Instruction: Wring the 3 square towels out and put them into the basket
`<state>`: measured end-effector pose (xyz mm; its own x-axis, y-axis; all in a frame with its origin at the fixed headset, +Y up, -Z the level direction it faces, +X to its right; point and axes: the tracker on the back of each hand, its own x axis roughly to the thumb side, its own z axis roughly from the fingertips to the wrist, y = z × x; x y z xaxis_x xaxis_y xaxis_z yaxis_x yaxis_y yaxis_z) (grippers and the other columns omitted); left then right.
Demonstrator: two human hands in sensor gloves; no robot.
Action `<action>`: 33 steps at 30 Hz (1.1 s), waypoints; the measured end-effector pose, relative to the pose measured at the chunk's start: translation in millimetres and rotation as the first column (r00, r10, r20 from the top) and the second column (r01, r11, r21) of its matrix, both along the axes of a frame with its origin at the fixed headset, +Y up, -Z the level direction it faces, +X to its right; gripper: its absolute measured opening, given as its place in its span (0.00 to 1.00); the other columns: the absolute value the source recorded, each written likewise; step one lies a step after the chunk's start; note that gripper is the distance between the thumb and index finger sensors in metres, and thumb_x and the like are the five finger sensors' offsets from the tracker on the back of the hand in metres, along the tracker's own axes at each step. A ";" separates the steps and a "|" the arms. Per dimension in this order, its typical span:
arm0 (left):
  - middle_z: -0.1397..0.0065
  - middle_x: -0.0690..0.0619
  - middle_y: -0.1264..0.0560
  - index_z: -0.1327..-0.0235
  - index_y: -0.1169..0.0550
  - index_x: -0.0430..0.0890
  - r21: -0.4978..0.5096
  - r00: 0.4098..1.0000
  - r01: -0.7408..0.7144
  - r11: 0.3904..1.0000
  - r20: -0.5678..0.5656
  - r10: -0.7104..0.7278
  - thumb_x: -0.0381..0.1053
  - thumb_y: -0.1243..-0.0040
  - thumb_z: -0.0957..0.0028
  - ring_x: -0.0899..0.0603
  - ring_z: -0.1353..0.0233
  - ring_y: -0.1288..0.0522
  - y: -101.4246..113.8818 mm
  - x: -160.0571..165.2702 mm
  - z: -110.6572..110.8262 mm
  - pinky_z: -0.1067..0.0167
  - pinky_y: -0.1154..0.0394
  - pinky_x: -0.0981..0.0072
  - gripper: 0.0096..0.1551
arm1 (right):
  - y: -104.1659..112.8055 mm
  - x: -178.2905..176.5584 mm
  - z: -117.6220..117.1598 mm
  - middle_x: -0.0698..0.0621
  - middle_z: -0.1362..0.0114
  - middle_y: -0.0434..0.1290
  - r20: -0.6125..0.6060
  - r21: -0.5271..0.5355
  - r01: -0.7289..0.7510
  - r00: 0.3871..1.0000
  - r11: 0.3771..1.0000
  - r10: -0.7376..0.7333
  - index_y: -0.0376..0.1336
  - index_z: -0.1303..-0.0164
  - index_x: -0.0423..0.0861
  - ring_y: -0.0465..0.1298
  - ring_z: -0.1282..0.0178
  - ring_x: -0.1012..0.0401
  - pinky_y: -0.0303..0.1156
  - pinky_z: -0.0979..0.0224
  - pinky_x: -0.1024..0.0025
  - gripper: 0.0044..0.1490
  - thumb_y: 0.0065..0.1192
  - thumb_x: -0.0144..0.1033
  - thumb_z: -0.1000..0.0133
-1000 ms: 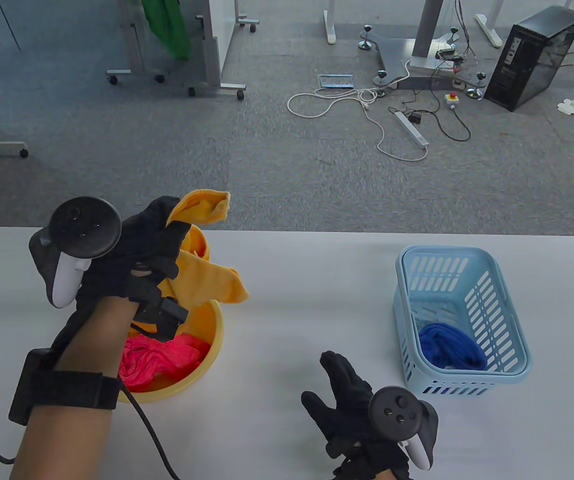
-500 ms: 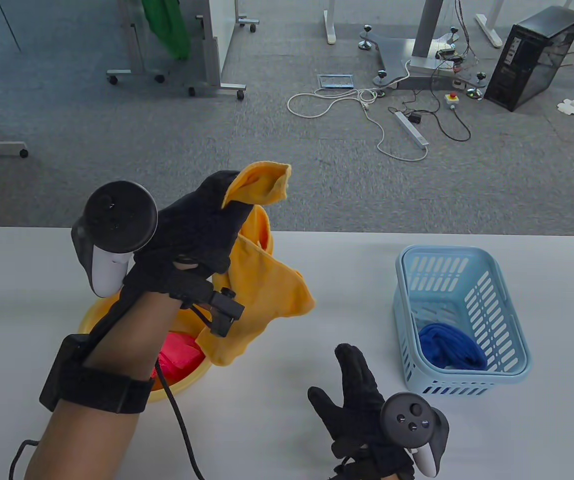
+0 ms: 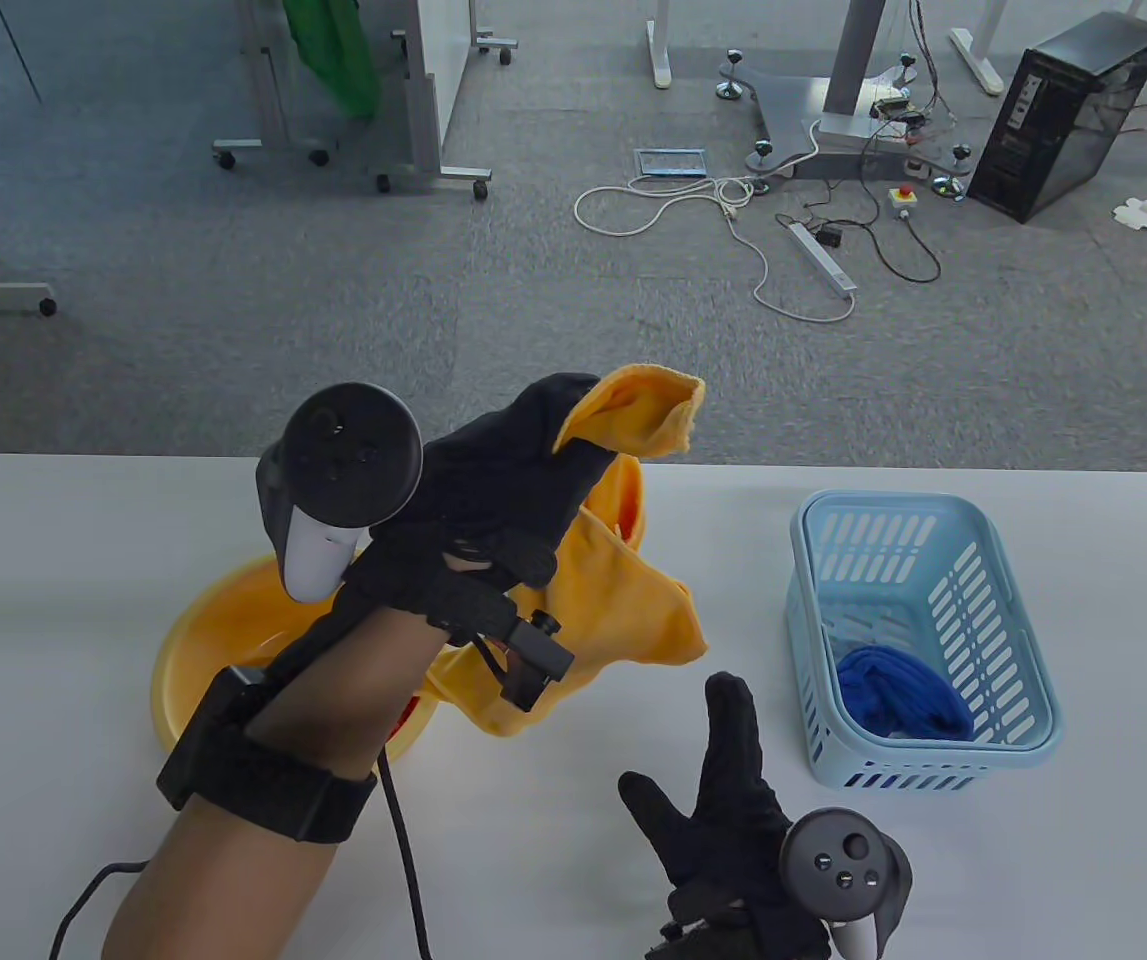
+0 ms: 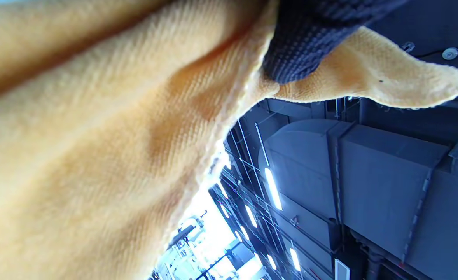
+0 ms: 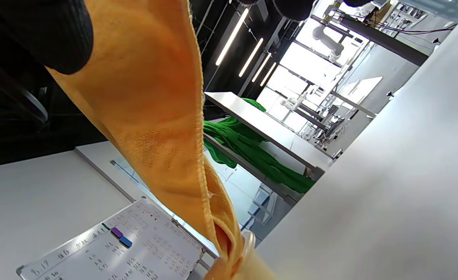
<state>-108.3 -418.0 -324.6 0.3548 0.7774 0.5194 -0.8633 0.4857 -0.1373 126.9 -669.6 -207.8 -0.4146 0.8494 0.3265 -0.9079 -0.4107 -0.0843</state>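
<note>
My left hand [image 3: 523, 470] is raised above the table and grips a corner of the orange towel [image 3: 623, 610], which hangs down from it; the same orange towel [image 4: 97, 155] fills the left wrist view, pinched under a gloved fingertip [image 4: 303, 46]. The yellow basin [image 3: 193, 650] sits below my left forearm, a sliver of the pink towel [image 3: 403, 715] showing in it. My right hand [image 3: 723, 760] lies open, fingers spread, just below the hanging orange towel [image 5: 151, 116]. The light blue basket [image 3: 933, 560] on the right holds the blue towel [image 3: 898, 690].
The white table [image 3: 553, 860] runs to its far edge [image 3: 833, 465]. Beyond it lies grey carpet with cables [image 3: 733, 210] and a computer tower [image 3: 1073, 110]. A black cable [image 3: 403, 850] trails from my left wrist strap.
My left hand has carried the orange towel rightward, off the basin towards the table's middle. My right hand has moved slightly forward, up to the towel's lower edge.
</note>
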 end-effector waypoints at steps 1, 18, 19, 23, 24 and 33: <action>0.38 0.42 0.17 0.32 0.21 0.49 -0.002 1.000 -0.008 1.000 0.012 0.008 0.53 0.34 0.42 0.35 0.46 0.14 -0.8 3.5 -0.2 0.46 0.23 0.38 0.25 | 0.9 0.7 0.7 0.33 0.14 0.34 0.002 0.005 0.009 1.000 1.000 -0.009 0.28 0.15 0.44 0.43 0.16 0.30 0.43 0.21 0.24 0.71 0.66 0.67 0.43; 0.37 0.42 0.18 0.31 0.22 0.50 -0.098 0.948 -0.028 0.995 0.312 0.057 0.53 0.35 0.42 0.35 0.44 0.15 -38.1 67.5 14.0 0.45 0.24 0.37 0.26 | -3.7 10.7 -5.4 0.32 0.19 0.21 0.065 -0.009 0.075 0.995 0.997 -0.074 0.17 0.21 0.45 0.34 0.18 0.29 0.38 0.21 0.24 0.82 0.72 0.68 0.47; 0.37 0.42 0.18 0.31 0.22 0.50 -0.114 0.941 -0.040 0.993 0.329 0.076 0.53 0.34 0.42 0.34 0.44 0.15 -39.7 70.5 16.2 0.45 0.24 0.37 0.26 | -4.5 10.6 -6.1 0.32 0.19 0.21 0.071 -0.012 0.082 0.994 0.997 -0.081 0.18 0.20 0.45 0.34 0.18 0.29 0.39 0.21 0.24 0.82 0.72 0.67 0.47; 0.37 0.42 0.18 0.31 0.22 0.50 -0.106 0.918 -0.023 0.994 0.391 0.063 0.53 0.35 0.42 0.34 0.44 0.15 -45.1 83.4 26.1 0.45 0.24 0.37 0.26 | -6.8 7.5 -9.5 0.34 0.15 0.27 0.047 -0.031 0.112 0.993 0.993 -0.111 0.21 0.18 0.44 0.36 0.17 0.29 0.39 0.22 0.23 0.82 0.75 0.67 0.48; 0.36 0.42 0.18 0.31 0.22 0.51 -0.109 0.914 -0.019 0.994 0.401 0.061 0.53 0.34 0.42 0.34 0.44 0.15 -46.3 85.4 27.5 0.44 0.24 0.37 0.25 | -7.0 6.7 -9.8 0.34 0.14 0.31 0.041 -0.031 0.117 0.992 0.993 -0.115 0.22 0.18 0.42 0.37 0.17 0.30 0.39 0.22 0.23 0.82 0.75 0.67 0.48; 0.35 0.42 0.19 0.31 0.21 0.52 -0.226 0.859 -0.080 0.971 0.478 0.182 0.53 0.34 0.42 0.34 0.42 0.16 -59.3 89.8 38.0 0.42 0.26 0.35 0.25 | -4.2 -12.2 -20.1 0.43 0.20 0.63 0.044 0.019 0.207 0.977 0.978 -0.208 0.38 0.14 0.46 0.64 0.20 0.39 0.49 0.19 0.27 0.71 0.80 0.60 0.49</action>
